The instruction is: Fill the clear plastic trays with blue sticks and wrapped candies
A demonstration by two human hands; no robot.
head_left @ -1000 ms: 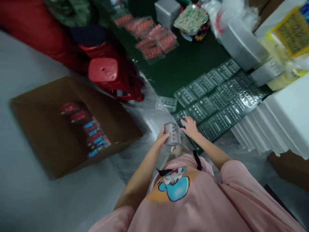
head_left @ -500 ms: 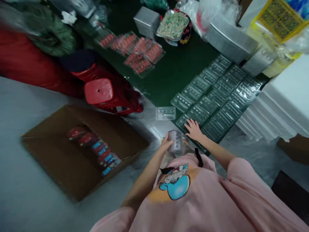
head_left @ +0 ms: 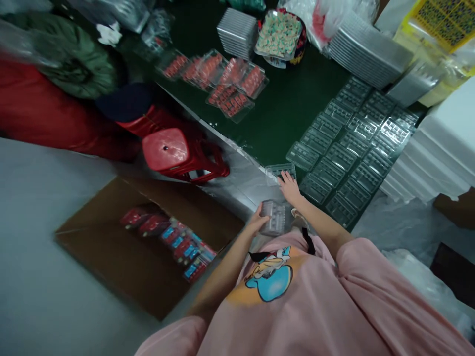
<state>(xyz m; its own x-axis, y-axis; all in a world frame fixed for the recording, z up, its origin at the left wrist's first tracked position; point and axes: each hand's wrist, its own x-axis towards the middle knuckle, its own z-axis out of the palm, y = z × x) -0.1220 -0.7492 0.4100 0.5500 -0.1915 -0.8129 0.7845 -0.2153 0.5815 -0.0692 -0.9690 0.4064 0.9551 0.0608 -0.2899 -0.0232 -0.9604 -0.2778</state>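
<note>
My left hand [head_left: 257,222] is closed around a stack of clear plastic blister trays [head_left: 275,217], held in front of my shirt below the table edge. At the table's near corner, my right hand [head_left: 290,189] touches a single clear blister tray [head_left: 274,170] with its fingers stretched out. That tray juts slightly past the table edge. To its right, more blister trays [head_left: 339,155] lie face up in rows on the green tabletop [head_left: 270,118], side by side.
Packs of red pieces [head_left: 233,101], a tray of small pale pieces [head_left: 279,34] and stacked trays [head_left: 236,32] stand farther back. Left of the table are a red stool [head_left: 166,148] and an open cardboard box [head_left: 111,267] holding packaged goods. White foam sheets [head_left: 434,153] lean at right.
My right hand has moved left from the rows onto the single tray at the corner. That tray now sits closer to the rows. My left hand still holds the stack; the view has shifted.
</note>
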